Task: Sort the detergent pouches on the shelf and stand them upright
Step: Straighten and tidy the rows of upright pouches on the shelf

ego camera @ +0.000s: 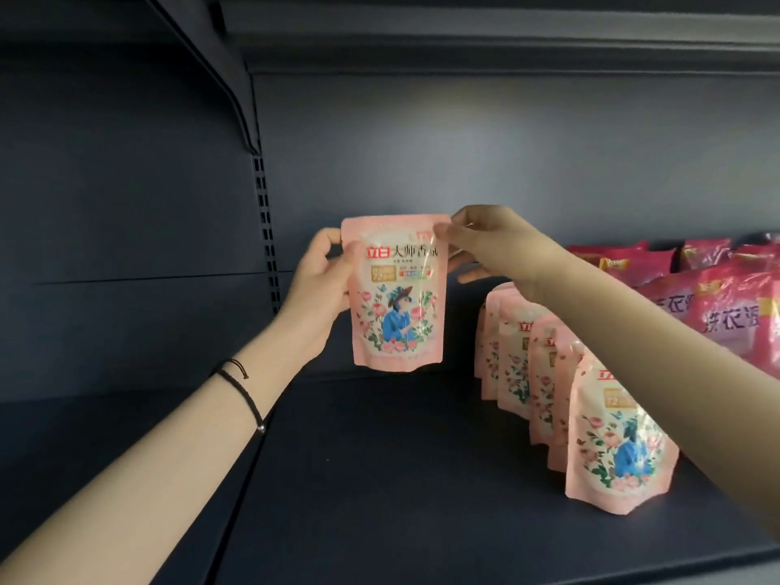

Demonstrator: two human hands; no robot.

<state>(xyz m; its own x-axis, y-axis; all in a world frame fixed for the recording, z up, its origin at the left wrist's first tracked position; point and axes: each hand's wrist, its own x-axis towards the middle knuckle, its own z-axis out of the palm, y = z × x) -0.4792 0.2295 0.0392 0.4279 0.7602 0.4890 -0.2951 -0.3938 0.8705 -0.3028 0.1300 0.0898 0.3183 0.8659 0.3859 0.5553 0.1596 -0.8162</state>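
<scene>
A light pink detergent pouch with a floral print and a figure in blue is held upright just above the dark shelf. My left hand grips its left edge. My right hand pinches its top right corner. To the right, a row of several matching pink pouches stands upright, running from the back toward the front; my right forearm crosses over the row and hides part of it.
Several darker pink and magenta detergent bags lie piled at the far right of the shelf. A slotted upright post divides this bay from the left one. Another shelf hangs overhead. The shelf's front edge runs along the bottom.
</scene>
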